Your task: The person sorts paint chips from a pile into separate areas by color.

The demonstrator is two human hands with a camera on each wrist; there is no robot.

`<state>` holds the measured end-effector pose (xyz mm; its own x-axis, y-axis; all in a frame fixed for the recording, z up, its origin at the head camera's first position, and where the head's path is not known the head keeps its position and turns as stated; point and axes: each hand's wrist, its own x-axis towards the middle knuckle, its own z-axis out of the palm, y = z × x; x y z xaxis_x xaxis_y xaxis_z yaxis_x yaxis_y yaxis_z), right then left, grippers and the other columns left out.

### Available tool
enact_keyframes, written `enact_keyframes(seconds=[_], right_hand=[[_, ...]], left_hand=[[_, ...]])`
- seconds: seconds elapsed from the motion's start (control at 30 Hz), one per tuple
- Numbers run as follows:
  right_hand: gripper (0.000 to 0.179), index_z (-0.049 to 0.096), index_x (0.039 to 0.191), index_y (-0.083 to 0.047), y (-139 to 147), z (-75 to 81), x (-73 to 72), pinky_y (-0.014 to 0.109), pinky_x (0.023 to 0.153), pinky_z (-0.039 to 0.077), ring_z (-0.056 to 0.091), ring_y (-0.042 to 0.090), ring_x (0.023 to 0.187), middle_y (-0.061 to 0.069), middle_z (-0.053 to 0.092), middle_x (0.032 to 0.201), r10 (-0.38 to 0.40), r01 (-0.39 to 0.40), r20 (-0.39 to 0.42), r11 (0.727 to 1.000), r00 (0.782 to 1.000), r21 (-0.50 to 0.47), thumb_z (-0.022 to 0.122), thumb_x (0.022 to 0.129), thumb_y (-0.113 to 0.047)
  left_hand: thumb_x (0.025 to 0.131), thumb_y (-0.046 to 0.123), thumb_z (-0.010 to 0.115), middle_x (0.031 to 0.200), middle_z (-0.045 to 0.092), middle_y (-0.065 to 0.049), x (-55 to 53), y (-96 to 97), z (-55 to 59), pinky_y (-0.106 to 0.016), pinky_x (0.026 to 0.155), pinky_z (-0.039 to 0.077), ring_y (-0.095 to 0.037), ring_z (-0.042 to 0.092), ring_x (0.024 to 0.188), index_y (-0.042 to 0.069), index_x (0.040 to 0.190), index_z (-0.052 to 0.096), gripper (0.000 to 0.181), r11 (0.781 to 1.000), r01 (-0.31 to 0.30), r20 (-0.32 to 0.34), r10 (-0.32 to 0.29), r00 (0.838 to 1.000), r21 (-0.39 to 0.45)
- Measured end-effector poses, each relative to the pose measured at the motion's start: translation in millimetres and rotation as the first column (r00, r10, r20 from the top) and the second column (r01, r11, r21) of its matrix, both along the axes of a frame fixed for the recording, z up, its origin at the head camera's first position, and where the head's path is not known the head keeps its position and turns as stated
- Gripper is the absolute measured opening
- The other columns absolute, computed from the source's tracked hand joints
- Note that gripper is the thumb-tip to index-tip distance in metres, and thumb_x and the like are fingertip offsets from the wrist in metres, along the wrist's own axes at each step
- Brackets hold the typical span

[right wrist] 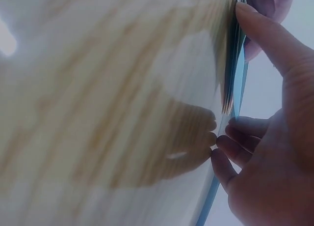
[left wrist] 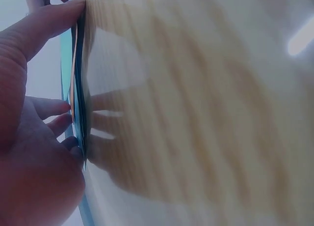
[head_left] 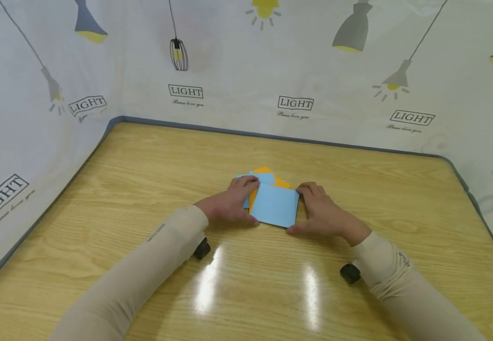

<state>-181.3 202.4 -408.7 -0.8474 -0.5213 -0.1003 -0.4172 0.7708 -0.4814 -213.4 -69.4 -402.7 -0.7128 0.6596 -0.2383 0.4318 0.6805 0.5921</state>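
Note:
A loose stack of coloured paper sheets lies on the table, with a light blue paper sheet (head_left: 275, 205) on top. Orange paper (head_left: 265, 169) and more blue paper fan out behind it and to its left. My left hand (head_left: 231, 203) holds the left side, fingers at the far corner and thumb at the near one. Across from it, my right hand (head_left: 324, 211) holds the right side, its thumb (right wrist: 265, 32) against the near edge and its fingers at the far corner. Both wrist views show several thin layers edge-on.
The wood-grain table (head_left: 144, 166) is glossy and reflects the lights and the hands. A dark raised edge (head_left: 229, 132) runs along its back and sides. Behind that hangs a white curtain (head_left: 238, 71) printed with lamps. Dark wrist-worn pieces show beneath both sleeves.

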Motion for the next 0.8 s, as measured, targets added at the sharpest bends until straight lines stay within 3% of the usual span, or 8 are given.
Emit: enact_keyframes(seconds=[0.27,0.53,0.67,0.8], right_hand=[[0.104,0.031,0.144,0.009,1.4,1.6,0.2,0.055,0.107,0.028,0.026,0.038,0.133,0.022,0.027,0.146,0.004,-0.004,0.015,1.0,1.0,-0.004,0.081,0.075,-0.051],[0.108,0.03,0.144,0.008,7.6,2.0,0.2,0.056,0.107,0.028,0.022,0.04,0.135,0.023,0.024,0.147,-0.019,0.024,0.06,0.996,0.998,-0.084,0.086,0.071,-0.048],[0.105,0.031,0.145,0.007,16.3,8.3,5.5,0.059,0.106,0.027,0.02,0.041,0.137,0.023,0.022,0.148,-0.008,0.015,0.059,0.994,0.998,-0.111,0.086,0.072,-0.045],[0.103,0.03,0.145,0.006,31.8,22.6,19.4,0.06,0.104,0.029,0.021,0.041,0.136,0.023,0.02,0.149,0.008,0.0,0.059,0.992,0.998,-0.13,0.086,0.073,-0.042]], left_hand=[[0.082,0.034,0.08,0.161,0.008,-0.011,-1.5,-1.3,0.4,-0.045,0.114,0.018,-0.031,0.001,0.145,0.003,0.155,0.017,0.102,1.0,0.017,-0.004,-0.017,1.0,0.015],[0.081,0.035,0.081,0.159,0.013,-0.012,0.3,-1.2,1.1,-0.046,0.113,0.019,-0.03,0.004,0.145,0.001,0.155,0.018,0.103,0.995,0.027,-0.039,-0.024,0.999,0.091],[0.081,0.035,0.082,0.159,0.012,-0.012,6.7,3.9,5.0,-0.046,0.113,0.021,-0.03,0.005,0.145,0.0,0.154,0.017,0.104,0.991,0.027,-0.03,-0.023,0.999,0.134],[0.081,0.036,0.081,0.158,0.011,-0.014,20.7,16.2,13.3,-0.046,0.112,0.022,-0.031,0.006,0.144,-0.002,0.154,0.017,0.104,0.985,0.031,-0.036,-0.025,0.999,0.172]])
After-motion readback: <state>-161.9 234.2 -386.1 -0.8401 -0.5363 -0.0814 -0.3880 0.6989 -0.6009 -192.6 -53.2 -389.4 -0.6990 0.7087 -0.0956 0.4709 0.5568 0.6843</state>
